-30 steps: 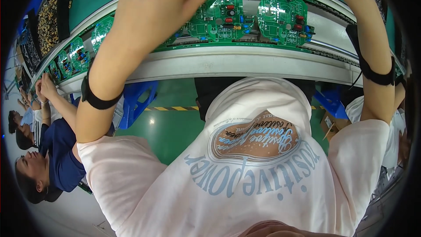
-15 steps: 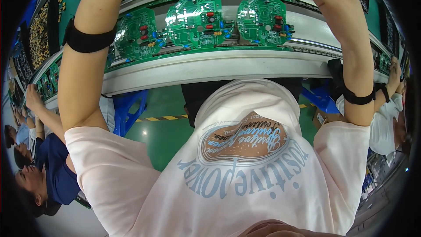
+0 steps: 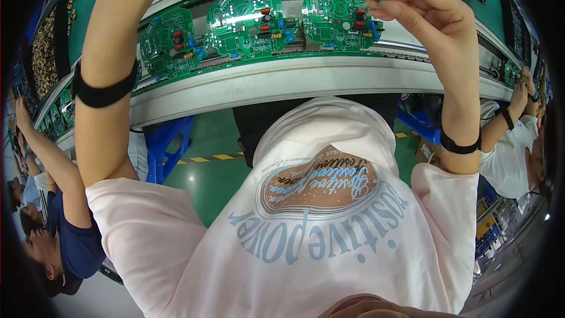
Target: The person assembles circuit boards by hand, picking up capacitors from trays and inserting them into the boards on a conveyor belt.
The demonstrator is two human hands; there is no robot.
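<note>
Looking down past a pale pink printed shirt [image 3: 318,224], I see my right hand [image 3: 426,15] raised over the far side of the line, thumb and forefinger pinched nearly shut on a tiny dark component [image 3: 372,1] too small to identify. It hovers at the right edge of the rightmost round green circuit board [image 3: 335,15], touching or just above it; I cannot tell which. That board is glossy, studded with red, blue and black cylindrical parts and striped resistors. Two more round green boards lie to its left, the middle board [image 3: 247,17] catching a bright glare and the left board [image 3: 168,41] duller. All three rest in a curved, smooth grey metal conveyor rail [image 3: 282,79].

My left hand is out of view above the top edge; only the forearm [image 3: 106,53] shows, wearing a black matte wrist strap [image 3: 103,91], so its grip is unknown. A similar black strap [image 3: 459,144] rings my right wrist. A blue plastic stool [image 3: 168,147] stands near on glossy green floor [image 3: 206,182].
</note>
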